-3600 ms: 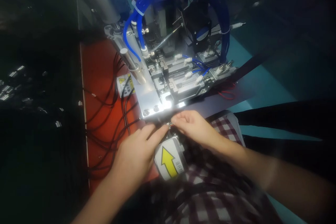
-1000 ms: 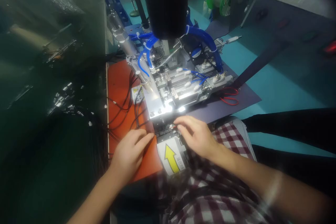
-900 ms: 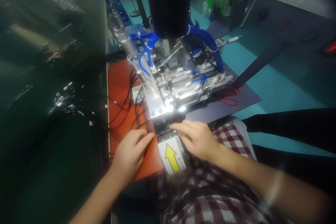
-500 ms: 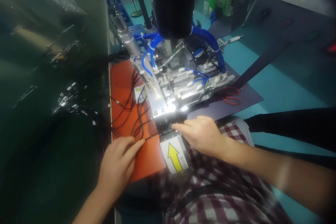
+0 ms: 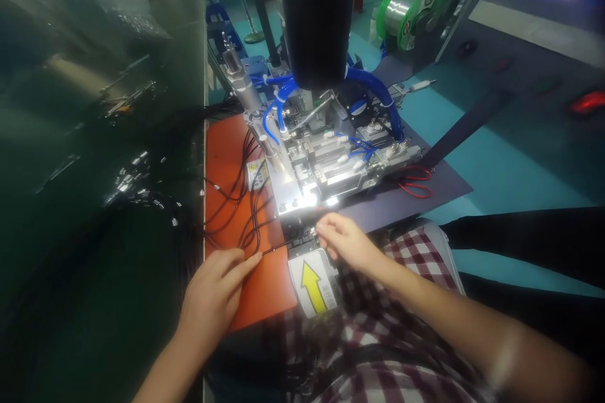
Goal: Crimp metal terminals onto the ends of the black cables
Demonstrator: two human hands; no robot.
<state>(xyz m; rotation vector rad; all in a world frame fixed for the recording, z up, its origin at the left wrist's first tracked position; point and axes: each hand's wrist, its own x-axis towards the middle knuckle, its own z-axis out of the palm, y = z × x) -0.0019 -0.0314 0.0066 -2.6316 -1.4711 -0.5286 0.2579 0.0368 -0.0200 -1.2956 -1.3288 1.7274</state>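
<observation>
My left hand point(image 5: 215, 286) rests over the orange mat point(image 5: 278, 286), its thumb and forefinger closed on a thin black cable point(image 5: 283, 244). The cable runs right to a dark slotted fixture point(image 5: 297, 240) at the machine's front. At the fixture's right end, my right hand point(image 5: 347, 242) has its fingers curled together beside a small shiny tip point(image 5: 313, 231); what they pinch is too small to tell. Just below the fixture is a white label with a yellow arrow point(image 5: 312, 286). Behind it stands the brightly lit metal machine point(image 5: 326, 164) with blue air tubes point(image 5: 371, 72).
Loops of black cable point(image 5: 253, 220) lie on the mat's left part. A dark green surface point(image 5: 94, 302) with bundled cables extends left. A black cylinder point(image 5: 317, 31) hangs above the machine. A green-rimmed wire spool point(image 5: 401, 16) is at back right, with a red wire loop point(image 5: 416, 182) below.
My right hand's extended forefinger has drawn in, and its fingers are now curled together at the fixture's right end. My left hand keeps its hold on the cable. The view has shifted slightly.
</observation>
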